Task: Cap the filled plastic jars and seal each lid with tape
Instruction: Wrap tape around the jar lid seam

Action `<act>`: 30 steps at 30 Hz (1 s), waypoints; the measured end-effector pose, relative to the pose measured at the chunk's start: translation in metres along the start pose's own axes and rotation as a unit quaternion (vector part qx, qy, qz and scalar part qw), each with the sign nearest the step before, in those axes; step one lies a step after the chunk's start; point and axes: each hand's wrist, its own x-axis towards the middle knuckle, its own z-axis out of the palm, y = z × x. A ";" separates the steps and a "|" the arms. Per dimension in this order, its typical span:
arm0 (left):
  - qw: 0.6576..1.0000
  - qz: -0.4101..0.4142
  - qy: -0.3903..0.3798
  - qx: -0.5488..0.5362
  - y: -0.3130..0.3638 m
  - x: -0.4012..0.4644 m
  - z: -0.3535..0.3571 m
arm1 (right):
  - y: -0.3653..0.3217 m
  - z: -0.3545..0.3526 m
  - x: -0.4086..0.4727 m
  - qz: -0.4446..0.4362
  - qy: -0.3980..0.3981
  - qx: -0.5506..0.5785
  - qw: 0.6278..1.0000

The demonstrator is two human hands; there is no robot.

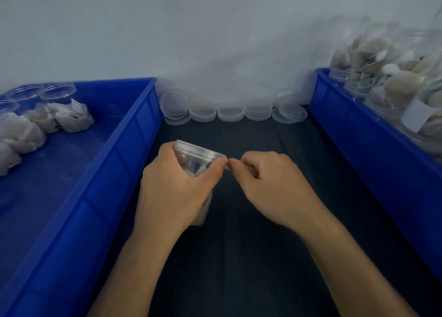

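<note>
A clear plastic jar point(195, 158) with its lid on stands on the dark table between my hands, holding pale wrapped packets. My left hand point(174, 185) grips the jar around its side, thumb up near the lid's rim. My right hand point(267, 182) pinches something thin and clear at the lid's right edge, thumb and forefinger meeting the left thumb; it looks like tape, but I cannot tell for sure. Stacks of loose clear lids point(230, 112) line the wall at the back.
A blue bin point(114, 154) on the left holds several open jars point(57, 91) and wrapped packets point(71, 116). A blue bin point(358, 134) on the right holds filled jars point(392, 84) lying on their sides. A white wall closes the back.
</note>
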 end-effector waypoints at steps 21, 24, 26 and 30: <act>1.000 0.006 -0.007 -0.022 0.000 -0.001 -0.002 | -0.001 0.000 -0.001 -0.002 -0.023 0.010 1.000; 1.000 0.005 0.008 -0.024 0.000 -0.002 -0.002 | -0.001 0.000 -0.001 -0.006 -0.021 0.014 1.000; 1.000 0.007 0.013 -0.025 0.001 -0.002 -0.001 | -0.001 0.000 -0.001 -0.014 -0.012 0.009 1.000; 0.999 0.009 0.006 -0.032 0.001 -0.003 0.000 | -0.001 -0.001 -0.001 -0.023 0.012 -0.027 0.999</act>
